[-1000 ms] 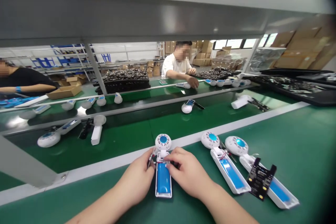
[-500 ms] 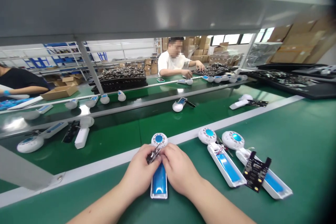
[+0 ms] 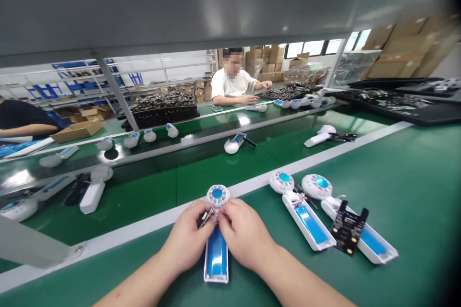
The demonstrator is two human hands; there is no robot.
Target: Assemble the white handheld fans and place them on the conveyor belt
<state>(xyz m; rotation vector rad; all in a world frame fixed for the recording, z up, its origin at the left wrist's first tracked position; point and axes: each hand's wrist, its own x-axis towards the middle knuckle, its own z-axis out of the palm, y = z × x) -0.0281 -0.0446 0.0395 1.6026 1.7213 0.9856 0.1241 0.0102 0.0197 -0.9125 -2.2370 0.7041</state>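
Note:
An open white handheld fan (image 3: 217, 261), with a round vented head and a blue cell-like insert in its handle, lies in front of me on the green bench. My left hand (image 3: 189, 232) is closed at its neck, pinching a small dark circuit board (image 3: 206, 217) between thumb and fingers. My right hand (image 3: 245, 232) is closed from the other side, thumb and fingertips pressed together at the neck. What the right fingertips pinch is hidden. To the right lie two similar open fans, one nearer (image 3: 309, 223) and one farther (image 3: 376, 244), with a black circuit board (image 3: 348, 228) across the farther one.
A green conveyor (image 3: 201, 168) beyond the pale bench edge carries several fans with boards, such as one in the middle (image 3: 232, 146). Black trays of parts (image 3: 162, 108) stand behind. A co-worker (image 3: 234, 81) sits opposite. A metal post (image 3: 32, 244) rises at left; a shelf (image 3: 216, 9) hangs overhead.
The fans on the near conveyor have shifted left, and those on the far line slightly right. The board in my left hand has tilted. The co-worker's hands have moved apart from the fan there.

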